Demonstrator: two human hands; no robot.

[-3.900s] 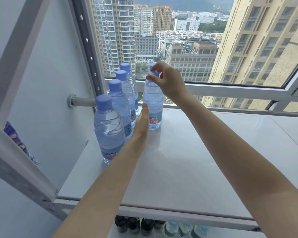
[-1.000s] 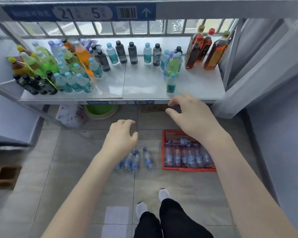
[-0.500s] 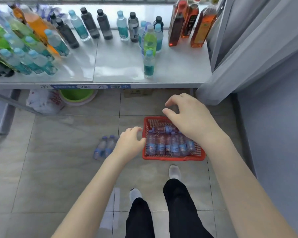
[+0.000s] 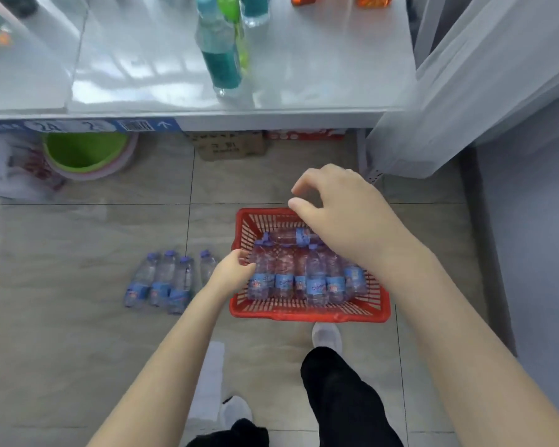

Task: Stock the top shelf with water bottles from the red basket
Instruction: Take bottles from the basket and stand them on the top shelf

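Lying under left grip (image 4: 234, 269), right grip (image 4: 342, 214): water bottles (image 4: 315, 282).

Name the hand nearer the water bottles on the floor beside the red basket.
Left. The left hand is just right of the floor bottles, by the left wall of the red basket; the right hand hovers over its far end.

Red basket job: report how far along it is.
Done: the top shelf is out of view. In hand: the left hand reaches a clear plastic water bottle in the red plastic basket; the right hand hovers empty above. Left: a row of bottles in the basket, plus four bottles on the tiled floor.
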